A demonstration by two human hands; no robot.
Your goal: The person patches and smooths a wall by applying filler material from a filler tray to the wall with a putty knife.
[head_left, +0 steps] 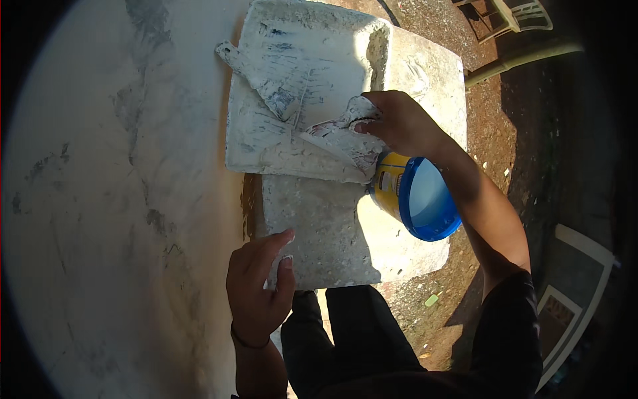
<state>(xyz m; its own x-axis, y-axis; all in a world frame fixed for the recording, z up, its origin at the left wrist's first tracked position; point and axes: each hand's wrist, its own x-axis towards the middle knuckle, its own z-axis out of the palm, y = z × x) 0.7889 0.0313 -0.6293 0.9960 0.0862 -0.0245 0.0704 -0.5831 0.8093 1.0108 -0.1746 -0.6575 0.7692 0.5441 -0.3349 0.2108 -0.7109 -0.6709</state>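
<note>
My right hand grips the handle of a broad putty knife coated in white plaster. Its blade lies over the near right part of a shallow, plaster-crusted tray. A second putty knife, also caked white, rests in the tray with its handle over the left rim. My left hand is empty beside the wall, thumb and fingers apart, close to the near left corner of a stone-like slab. Under my right forearm stands a yellow bucket with a blue rim; its inside looks pale.
A pale wall with grey smears runs along the left side. The tray and bucket sit on the slab, with brown ground beyond its right edge. A chair and a pole are at the far right.
</note>
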